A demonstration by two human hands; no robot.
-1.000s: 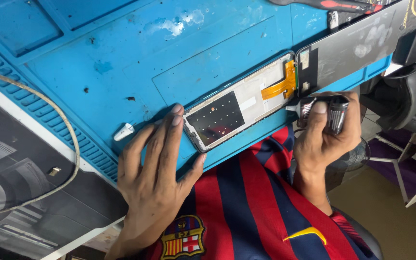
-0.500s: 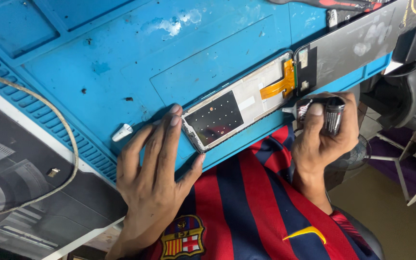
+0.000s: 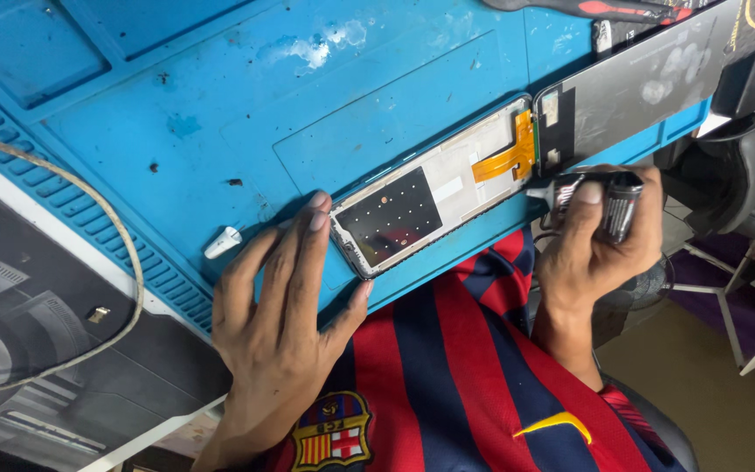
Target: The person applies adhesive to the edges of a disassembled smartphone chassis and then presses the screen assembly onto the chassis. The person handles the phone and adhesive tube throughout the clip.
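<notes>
An opened phone frame (image 3: 430,197) lies on the blue work mat (image 3: 220,114) near its front edge, with an orange flex cable (image 3: 509,157) leading to a dark screen panel (image 3: 640,87) flipped out to the right. My left hand (image 3: 281,306) rests flat on the mat, fingertips pressing the frame's left end. My right hand (image 3: 600,236) grips a small dark glue tube (image 3: 600,197), its nozzle at the frame's right edge beside the flex cable.
A small white cap (image 3: 222,242) lies on the mat left of my left hand. A pale cable (image 3: 107,227) loops over a dark printed mat (image 3: 37,332) at the left. A red-handled tool (image 3: 605,9) lies at the top. A chair base (image 3: 736,288) stands to the right.
</notes>
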